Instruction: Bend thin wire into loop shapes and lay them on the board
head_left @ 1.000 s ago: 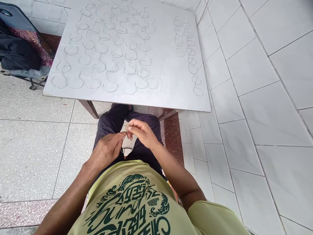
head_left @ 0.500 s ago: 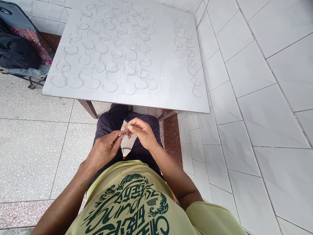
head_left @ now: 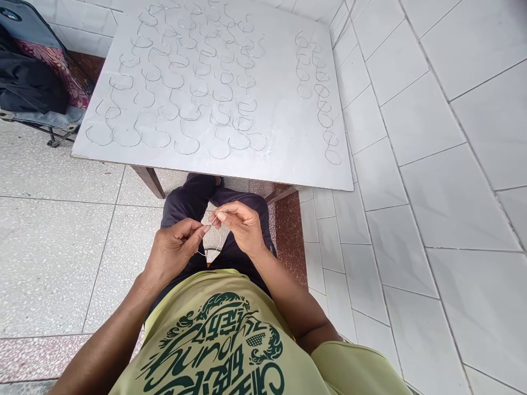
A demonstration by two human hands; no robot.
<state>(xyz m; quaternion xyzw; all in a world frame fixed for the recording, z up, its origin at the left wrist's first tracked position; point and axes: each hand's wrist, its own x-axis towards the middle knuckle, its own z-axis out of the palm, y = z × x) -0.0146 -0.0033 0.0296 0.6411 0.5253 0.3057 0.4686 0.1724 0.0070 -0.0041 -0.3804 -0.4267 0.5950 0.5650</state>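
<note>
My left hand [head_left: 177, 244] and my right hand [head_left: 242, 224] meet above my lap, in front of the table edge. Between them is a thin, pale wire [head_left: 219, 240], bent into a loop that hangs below the fingertips. My left thumb and forefinger pinch it at one side. The right thumb and fingers pinch it close by, just to the right. Whether the loop's ends cross or join is hidden by the fingers. Many similar curved wire pieces [head_left: 187, 145] lie spread over the white tabletop [head_left: 284, 156].
A tiled wall [head_left: 448, 192] runs close along the right side. At the far left stands a folding chair [head_left: 74, 118] with dark cloth [head_left: 33, 85] on it. A wooden table leg [head_left: 148, 181] is left of my knees. More wire loops [head_left: 325, 118] line the table's right side.
The wire loop now shows clearly below my fingers, where little of it showed before. Both hands have shifted only slightly and keep their pinch.
</note>
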